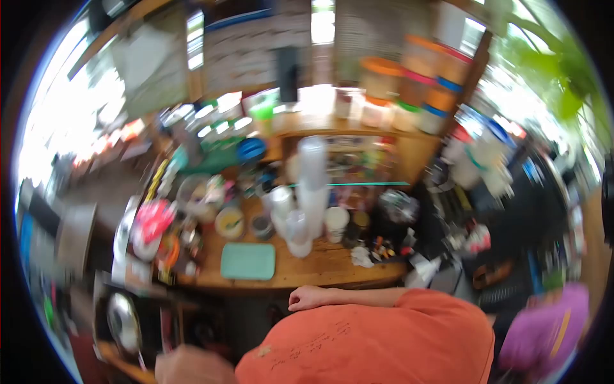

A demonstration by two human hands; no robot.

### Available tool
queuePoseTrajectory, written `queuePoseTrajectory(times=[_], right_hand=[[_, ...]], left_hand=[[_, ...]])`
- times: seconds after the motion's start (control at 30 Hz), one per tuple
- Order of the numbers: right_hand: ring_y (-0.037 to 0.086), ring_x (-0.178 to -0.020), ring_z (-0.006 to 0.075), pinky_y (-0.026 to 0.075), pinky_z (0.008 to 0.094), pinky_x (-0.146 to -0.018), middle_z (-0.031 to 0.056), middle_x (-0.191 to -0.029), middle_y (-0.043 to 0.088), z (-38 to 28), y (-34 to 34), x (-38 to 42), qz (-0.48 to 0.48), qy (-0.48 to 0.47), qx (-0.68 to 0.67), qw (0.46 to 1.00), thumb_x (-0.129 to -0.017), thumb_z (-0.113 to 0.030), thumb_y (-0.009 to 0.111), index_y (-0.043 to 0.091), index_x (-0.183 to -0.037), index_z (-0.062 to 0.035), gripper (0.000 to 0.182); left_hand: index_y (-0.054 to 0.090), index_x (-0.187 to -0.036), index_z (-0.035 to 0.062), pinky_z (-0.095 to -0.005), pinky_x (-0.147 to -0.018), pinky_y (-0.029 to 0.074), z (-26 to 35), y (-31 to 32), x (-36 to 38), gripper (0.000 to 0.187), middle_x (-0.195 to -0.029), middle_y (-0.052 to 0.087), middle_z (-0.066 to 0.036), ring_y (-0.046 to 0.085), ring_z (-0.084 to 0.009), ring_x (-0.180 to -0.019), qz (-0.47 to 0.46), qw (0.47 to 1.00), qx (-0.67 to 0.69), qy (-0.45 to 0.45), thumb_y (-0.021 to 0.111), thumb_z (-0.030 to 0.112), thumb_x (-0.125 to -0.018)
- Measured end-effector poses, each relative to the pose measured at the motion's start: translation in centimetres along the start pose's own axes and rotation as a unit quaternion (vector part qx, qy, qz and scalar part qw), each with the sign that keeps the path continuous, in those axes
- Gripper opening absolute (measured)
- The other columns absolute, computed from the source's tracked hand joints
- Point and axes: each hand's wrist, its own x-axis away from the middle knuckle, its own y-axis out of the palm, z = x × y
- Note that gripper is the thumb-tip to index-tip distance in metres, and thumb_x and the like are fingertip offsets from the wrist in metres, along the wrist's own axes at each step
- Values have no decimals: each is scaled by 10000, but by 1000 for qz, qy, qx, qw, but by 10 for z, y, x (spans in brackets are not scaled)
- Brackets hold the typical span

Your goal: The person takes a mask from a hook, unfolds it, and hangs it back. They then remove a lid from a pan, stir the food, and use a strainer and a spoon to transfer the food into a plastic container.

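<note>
My right hand [308,298] is held across the front of my orange shirt [377,339], just short of the wooden counter's front edge. Its fingers look curled in, and the palm side is hidden. Low in the view, my left hand [195,366] is smeared by motion, so its fingers do not show. On the counter [320,275], closest to my right hand, lies a flat mint-green tray [248,262]. Behind it stand tall stacks of clear plastic cups [312,192], a white cup [336,224] and a tub with yellowish contents [230,223].
A pink bag [153,219] sits at the counter's left end. Orange-lidded containers [382,77] are stacked on the back shelf. A dark bag-like bundle [398,208] and small clutter lie to the right. Purple cloth [547,329] shows at lower right, a metal lid [123,320] at lower left.
</note>
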Motion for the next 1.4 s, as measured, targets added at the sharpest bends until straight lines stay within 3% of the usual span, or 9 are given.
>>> queuePoseTrajectory(times=[0.1, 0.3, 0.5, 0.63, 0.93, 1.03, 1.17, 1.27, 1.4], right_hand=[[635, -1040, 287, 500, 376, -880, 158, -1125, 675, -24, -3, -5, -111, 19, 56, 992, -887, -374, 618, 653, -1138, -21, 435], [667, -931, 293, 502, 404, -798, 190, -984, 701, 26, 28, -71, -278, 46, 201, 938, -879, -447, 606, 681, -1059, 22, 508], [563, -501, 216, 465, 354, -511, 134, -576, 598, -23, 41, -100, -256, 72, 208, 941, -854, -649, 565, 697, -739, 32, 703], [605, -533, 221, 488, 362, -549, 146, -601, 628, -83, 77, -150, -286, 24, 280, 916, -843, -576, 615, 702, -742, 19, 610], [666, -734, 346, 526, 431, -714, 164, -757, 692, -292, 162, -283, -273, -233, 397, 844, -831, -364, 674, 732, -837, -26, 343], [662, -725, 351, 528, 437, -697, 176, -767, 682, -364, 176, -325, -229, -329, 339, 851, -797, -320, 699, 735, -829, -45, 279], [680, -783, 327, 543, 419, -750, 145, -815, 704, -449, 205, -394, -157, -365, 353, 847, -775, -309, 684, 756, -876, -122, 225], [686, -776, 313, 545, 391, -730, 133, -792, 703, -499, 237, -454, -55, -410, 357, 837, -787, -279, 662, 749, -903, -98, 231], [654, -1033, 288, 522, 404, -902, 97, -1081, 701, -548, 281, -526, -14, -367, 387, 846, -792, -276, 641, 714, -1104, -226, 324]], left_hand=[[679, -856, 60, -349, -689, 526, -24, 5, 71, 121, -838, 671, -81, 661, -258, -793, 50, 961, -99, -254, 712, 157, -792], [689, -906, 27, -288, -682, 520, -23, 68, 246, 183, -762, 692, -61, 658, -144, -706, 386, 658, -151, -628, 757, 133, -773], [720, -806, 113, -396, -681, 549, 40, 86, 356, 178, -718, 700, -91, 696, -270, -708, 462, 362, -380, -714, 708, 289, -778], [692, -774, 104, -460, -674, 538, 90, 71, 433, 161, -722, 692, -110, 678, -343, -727, 507, 186, -488, -685, 695, 261, -806], [541, -1044, 11, -493, -735, 545, 144, 42, 573, 392, -922, 663, -243, 663, -415, -888, 430, 109, -458, -771, 697, 300, -829], [578, -1021, -31, -495, -782, 542, 135, 39, 599, 410, -924, 673, -272, 668, -421, -894, 493, 89, -389, -773, 684, 321, -840], [605, -973, -95, -360, -409, 547, 115, 48, 645, 490, -689, 662, -231, 658, -301, -480, 704, 124, -189, -673, 608, 391, -909], [594, -971, -88, -356, -365, 532, 104, 42, 620, 448, -660, 641, -157, 646, -251, -467, 811, 90, -193, -545, 595, 359, -936], [600, -970, -64, -342, -369, 535, 85, 47, 634, 426, -677, 624, -127, 624, -209, -458, 854, 51, -173, -487, 621, 359, -928]])
